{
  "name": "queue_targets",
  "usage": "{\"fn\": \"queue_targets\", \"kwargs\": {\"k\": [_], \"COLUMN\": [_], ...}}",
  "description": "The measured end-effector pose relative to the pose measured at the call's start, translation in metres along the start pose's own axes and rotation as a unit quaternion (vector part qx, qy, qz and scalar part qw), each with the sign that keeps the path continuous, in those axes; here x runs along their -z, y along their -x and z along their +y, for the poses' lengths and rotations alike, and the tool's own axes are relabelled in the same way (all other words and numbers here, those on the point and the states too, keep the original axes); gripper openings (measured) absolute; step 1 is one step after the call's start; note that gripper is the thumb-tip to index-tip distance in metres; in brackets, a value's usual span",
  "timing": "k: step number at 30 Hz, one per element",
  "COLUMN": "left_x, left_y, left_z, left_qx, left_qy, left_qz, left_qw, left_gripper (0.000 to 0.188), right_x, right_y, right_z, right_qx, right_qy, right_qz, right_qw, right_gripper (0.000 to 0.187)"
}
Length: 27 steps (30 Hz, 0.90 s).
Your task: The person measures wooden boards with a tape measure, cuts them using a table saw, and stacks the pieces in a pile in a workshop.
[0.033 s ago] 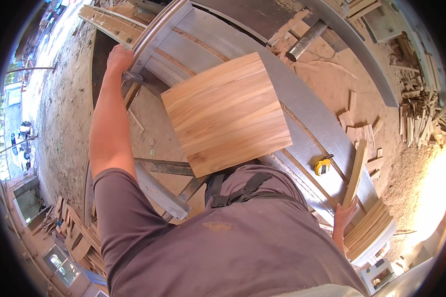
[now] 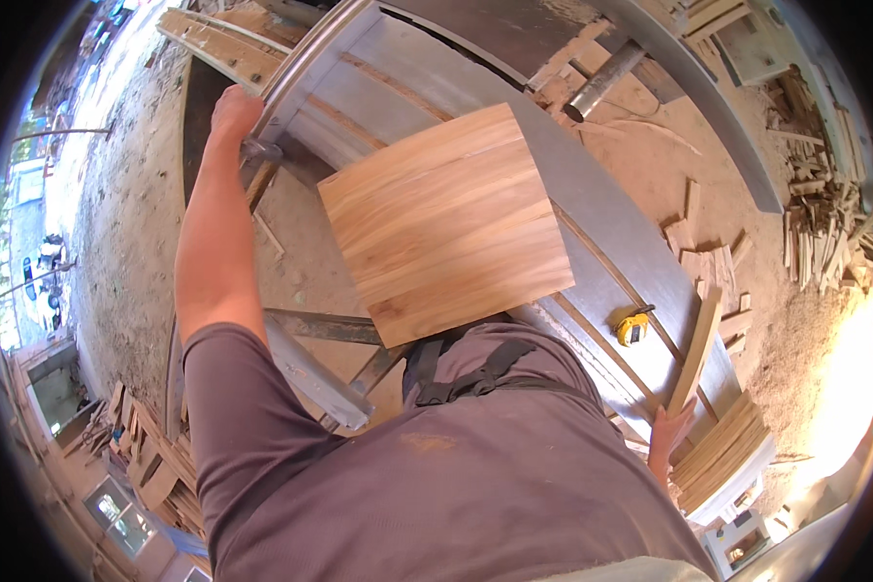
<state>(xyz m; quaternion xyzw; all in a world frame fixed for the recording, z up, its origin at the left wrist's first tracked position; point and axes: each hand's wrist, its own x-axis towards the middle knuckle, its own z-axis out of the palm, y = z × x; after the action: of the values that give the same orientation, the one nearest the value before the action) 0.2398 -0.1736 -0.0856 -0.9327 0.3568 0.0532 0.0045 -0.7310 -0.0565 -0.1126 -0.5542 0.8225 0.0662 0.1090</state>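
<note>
My left hand (image 2: 235, 113) is at the upper left, its fingers closed against the near end of a long metal rail (image 2: 312, 50). That rail runs along the left edge of a grey metal machine table (image 2: 611, 228). At the lower right, my right hand (image 2: 669, 429) has its fingers around the near end of a narrow wooden strip (image 2: 698, 344), which slants away over the table's right part. A square panel of joined wooden boards (image 2: 446, 228) lies between my arms, its near edge by my waist. Neither hand touches the panel.
A yellow tape measure (image 2: 632, 330) sits on the table left of the strip. Stacked wooden strips (image 2: 718, 456) lie beside my right hand. A metal cylinder (image 2: 606, 80) juts out beyond the table. Wood offcuts (image 2: 829, 233) are heaped at the far right, and more scraps (image 2: 155, 461) at the lower left.
My right hand and the wooden strip have shifted very slightly toward me. The left hand stays on the rail, and the panel lies as before.
</note>
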Motion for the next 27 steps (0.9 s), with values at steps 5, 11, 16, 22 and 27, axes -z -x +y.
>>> {"fn": "queue_targets", "kwargs": {"k": [5,11,16,22,27], "left_x": [0.012,0.026,0.032,0.03,0.023], "left_y": [-0.002,-0.003,0.008,0.012,0.026], "left_z": [0.005,0.008,0.017,0.013,0.009], "left_qx": [-0.007,-0.024,-0.047,-0.131,-0.144], "left_qy": [-0.035,-0.115,-0.143,-0.186,-0.152], "left_qz": [-0.032,-0.104,-0.09,-0.054,-0.001], "left_qw": [0.999,0.988,0.984,0.972,0.978], "left_gripper": [0.036,0.038,0.036,0.03,0.024], "right_x": [-0.025,-0.004,0.015,-0.004,-0.015], "right_y": [0.009,-0.036,-0.038,-0.028,-0.004], "right_z": [0.051,-0.03,-0.154,-0.26,-0.333], "right_qx": [0.009,0.12,0.258,0.433,0.503], "right_qy": [0.067,-0.016,-0.099,-0.166,-0.164], "right_qz": [0.092,0.168,0.102,0.041,-0.026], "right_qw": [0.993,0.978,0.956,0.885,0.848], "right_gripper": [0.086,0.063,0.057,0.051,0.055]}}
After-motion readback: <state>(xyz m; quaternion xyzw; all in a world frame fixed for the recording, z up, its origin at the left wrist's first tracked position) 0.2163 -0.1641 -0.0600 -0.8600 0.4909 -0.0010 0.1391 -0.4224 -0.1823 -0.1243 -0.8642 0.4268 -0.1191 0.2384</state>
